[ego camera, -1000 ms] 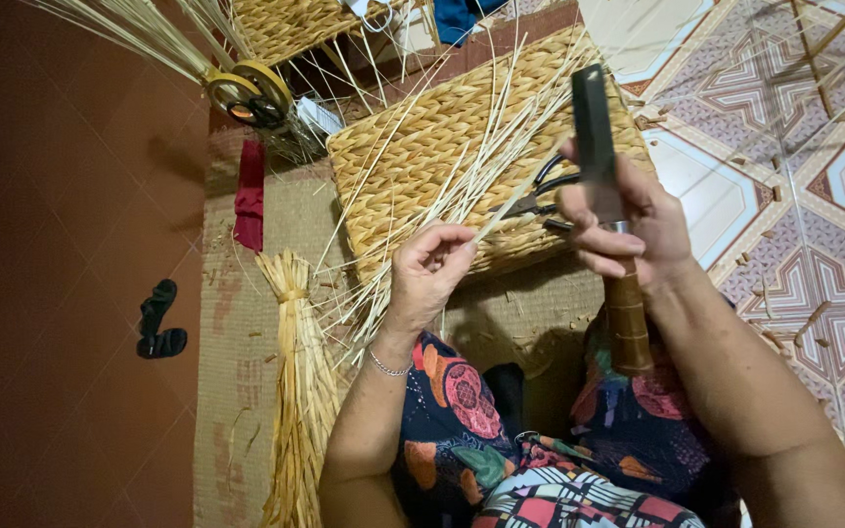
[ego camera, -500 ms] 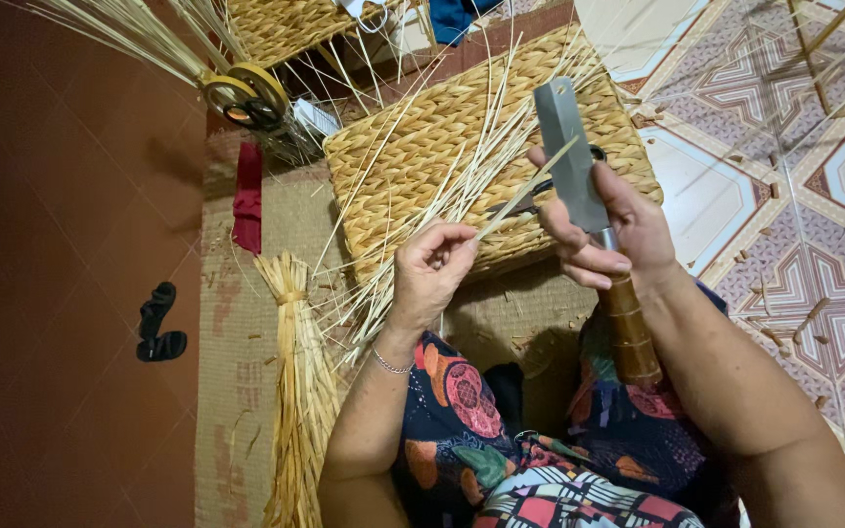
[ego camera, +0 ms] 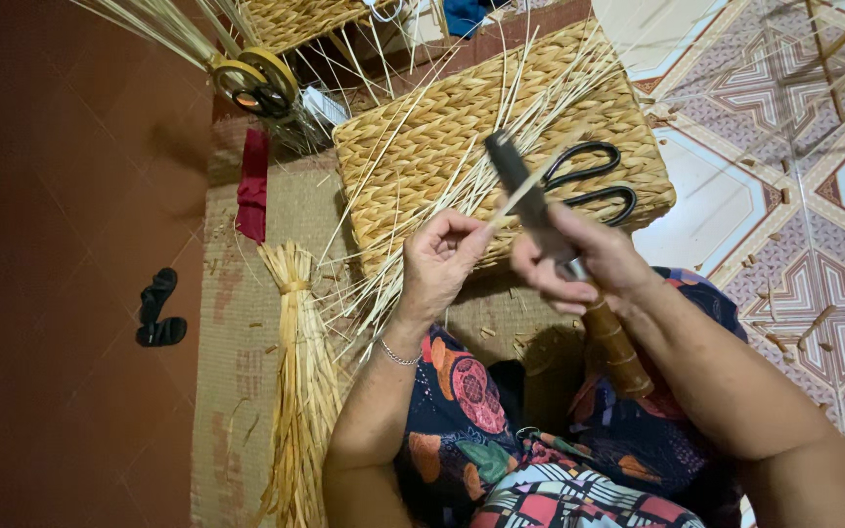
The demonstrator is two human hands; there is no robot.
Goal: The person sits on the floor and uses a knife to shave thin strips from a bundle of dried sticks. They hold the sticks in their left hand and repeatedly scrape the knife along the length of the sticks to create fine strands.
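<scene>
My right hand grips a knife with a dark blade and a long brown wooden handle. The blade points up and to the left, over a woven straw basket. My left hand pinches a thin pale reed strip that crosses the blade. Black-handled scissors lie on the basket, just right of the blade. Many loose reed strips fan out from the basket's near edge beneath my left hand.
A tied straw bundle lies on the woven mat at left. Yellow tape rolls and a red cloth strip sit above it. A black object rests on the brown floor. Patterned tiles spread to the right.
The knife has tilted from nearly upright to leaning left and come down toward my left hand. The scissors, half hidden before, now show in full on the basket.
</scene>
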